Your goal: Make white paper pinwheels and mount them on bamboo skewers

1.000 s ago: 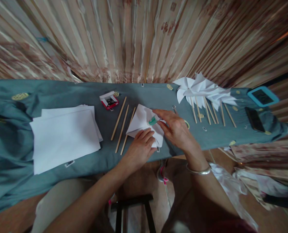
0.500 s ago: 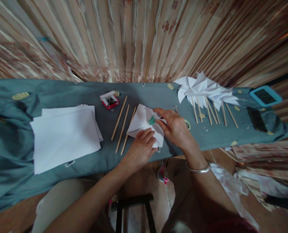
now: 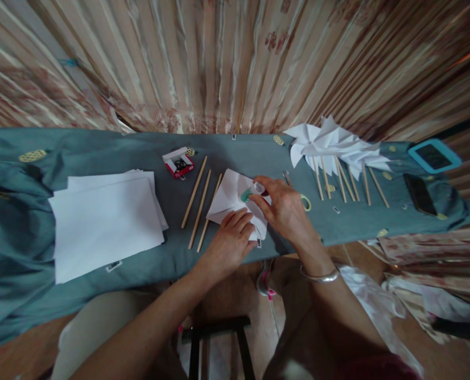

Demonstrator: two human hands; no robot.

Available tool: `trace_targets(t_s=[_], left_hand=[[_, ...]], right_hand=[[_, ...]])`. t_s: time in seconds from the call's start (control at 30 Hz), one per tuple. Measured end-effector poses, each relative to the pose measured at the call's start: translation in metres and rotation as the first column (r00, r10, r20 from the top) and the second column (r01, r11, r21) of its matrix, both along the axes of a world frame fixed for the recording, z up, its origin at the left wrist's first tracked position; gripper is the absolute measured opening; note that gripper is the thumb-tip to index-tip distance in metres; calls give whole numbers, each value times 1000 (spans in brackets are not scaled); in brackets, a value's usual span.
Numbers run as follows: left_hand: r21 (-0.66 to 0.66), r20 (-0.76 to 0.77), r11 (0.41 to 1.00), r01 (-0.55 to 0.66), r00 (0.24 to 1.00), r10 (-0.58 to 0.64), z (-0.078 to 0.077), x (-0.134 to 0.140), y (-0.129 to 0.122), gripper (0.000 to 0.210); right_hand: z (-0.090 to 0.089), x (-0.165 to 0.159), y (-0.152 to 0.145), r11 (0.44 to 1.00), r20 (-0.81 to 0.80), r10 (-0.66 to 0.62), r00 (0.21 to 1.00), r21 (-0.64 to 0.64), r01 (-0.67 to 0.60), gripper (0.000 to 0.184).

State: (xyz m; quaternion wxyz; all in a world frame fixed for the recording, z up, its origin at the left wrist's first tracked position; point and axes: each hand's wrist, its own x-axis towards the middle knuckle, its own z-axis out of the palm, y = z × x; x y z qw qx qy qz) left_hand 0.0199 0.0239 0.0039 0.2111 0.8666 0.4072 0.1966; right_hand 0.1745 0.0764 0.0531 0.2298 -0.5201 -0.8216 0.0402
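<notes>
My right hand (image 3: 284, 208) is closed around a glue stick (image 3: 246, 195) with a green label and a white end. The stick is tilted, its lower end at the middle of a white paper piece (image 3: 226, 194) with folded flaps. My left hand (image 3: 233, 235) lies on the near part of this paper, fingers stretched out and flat, holding nothing. Just left of the paper are three wooden sticks (image 3: 198, 211), the nearest one partly under its edge. Scissors (image 3: 306, 202) with a yellow-green handle lie partly hidden behind my right hand.
A stack of white paper sheets (image 3: 108, 227) lies at the left. Behind the sticks stands an open red and white box (image 3: 178, 162) with small dark things inside. Several paper pinwheels (image 3: 330, 142) on sticks overlap at the back right, near a blue-framed device (image 3: 435, 157) and a dark phone (image 3: 419, 194).
My right hand has tipped the glue stick slightly, so more of its white end shows. My left hand and the paper have stayed in place.
</notes>
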Motion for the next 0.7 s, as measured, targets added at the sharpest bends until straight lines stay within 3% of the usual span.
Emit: trace_targets(t_s=[0.27, 0.5, 0.6, 0.7], left_hand=[[-10, -16, 1000, -2, 1000, 2, 1, 1, 0, 22], [-21, -10, 1000, -7, 1000, 6, 2, 1, 0, 20], [-24, -18, 1000, -4, 1000, 4, 2, 1, 0, 21], [-26, -35, 1000, 2, 999, -3, 3, 1, 1, 21]], right_hand=[[-2, -5, 1, 995, 24, -81, 996, 60, 79, 34], [-2, -11, 1, 980, -36, -194, 980, 37, 195, 37], [-4, -5, 5, 959, -100, -281, 954, -10, 282, 37], [-13, 8, 14, 917, -259, -398, 880, -148, 371, 39]])
